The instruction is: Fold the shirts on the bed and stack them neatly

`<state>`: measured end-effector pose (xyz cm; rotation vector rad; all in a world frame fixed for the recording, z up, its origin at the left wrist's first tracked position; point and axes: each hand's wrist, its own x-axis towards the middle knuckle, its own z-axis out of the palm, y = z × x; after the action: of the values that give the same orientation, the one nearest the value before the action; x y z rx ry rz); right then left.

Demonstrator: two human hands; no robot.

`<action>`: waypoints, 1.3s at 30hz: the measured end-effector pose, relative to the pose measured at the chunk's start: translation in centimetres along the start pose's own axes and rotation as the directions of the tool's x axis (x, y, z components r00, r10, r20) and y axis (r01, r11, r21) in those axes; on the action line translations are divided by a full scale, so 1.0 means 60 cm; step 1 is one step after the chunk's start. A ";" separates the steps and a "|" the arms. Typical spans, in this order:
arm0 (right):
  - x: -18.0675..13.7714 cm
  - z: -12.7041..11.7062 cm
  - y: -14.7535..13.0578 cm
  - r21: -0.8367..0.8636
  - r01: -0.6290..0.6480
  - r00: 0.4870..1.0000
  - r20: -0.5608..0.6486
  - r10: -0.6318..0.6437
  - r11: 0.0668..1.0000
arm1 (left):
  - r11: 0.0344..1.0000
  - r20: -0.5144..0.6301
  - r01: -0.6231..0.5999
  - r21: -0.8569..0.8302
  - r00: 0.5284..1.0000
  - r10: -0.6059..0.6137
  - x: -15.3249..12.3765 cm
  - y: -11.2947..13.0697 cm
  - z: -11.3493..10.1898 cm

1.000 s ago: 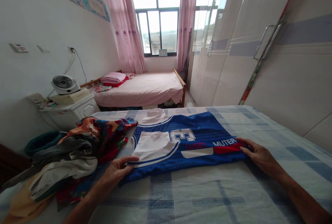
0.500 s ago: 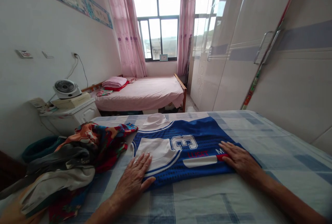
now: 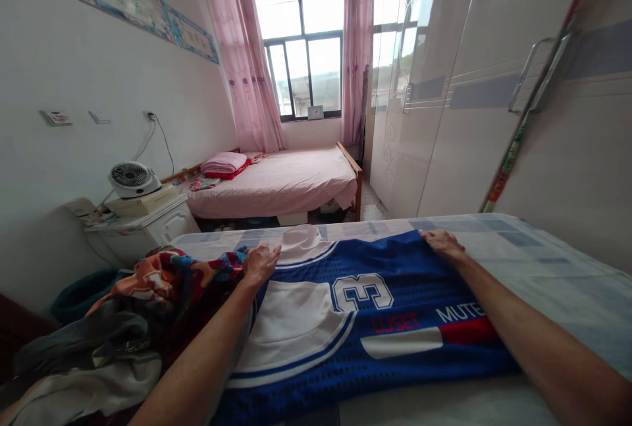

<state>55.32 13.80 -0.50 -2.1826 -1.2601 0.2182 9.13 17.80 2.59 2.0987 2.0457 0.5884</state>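
The jersey (image 3: pixel 365 317) lies on the near bed (image 3: pixel 543 294), right of piled clothes (image 3: pixel 108 327).

A blue jersey (image 3: pixel 355 320) lies spread on the bed (image 3: pixel 533 268), reaching close to its far edge, its neck end toward the left side and its body running right. White panels with blue-and-white trim fill the neck end; a sideways white-outlined 3, red "LUSET", partly hidden white lettering and a white-and-red band mark the slightly rippled cloth.
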 end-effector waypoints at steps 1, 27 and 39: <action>0.005 0.005 -0.003 0.032 -0.009 1.000 0.004 0.009 0.999 | 1.000 0.002 0.029 -0.011 1.000 -0.029 0.012 -0.002 0.004; -0.117 0.032 -0.099 -0.215 0.614 0.789 0.140 -0.599 0.759 | 0.812 -0.084 -0.582 0.048 0.807 0.584 -0.050 0.037 0.021; -0.078 -0.010 0.049 -0.575 0.156 0.987 0.072 -0.141 0.803 | 0.923 0.105 -0.385 0.009 0.918 0.382 -0.089 -0.026 0.031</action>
<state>55.20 8.58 -2.43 -2.5621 -1.6710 -0.2434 8.42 12.93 -0.62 2.5125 1.6043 0.4888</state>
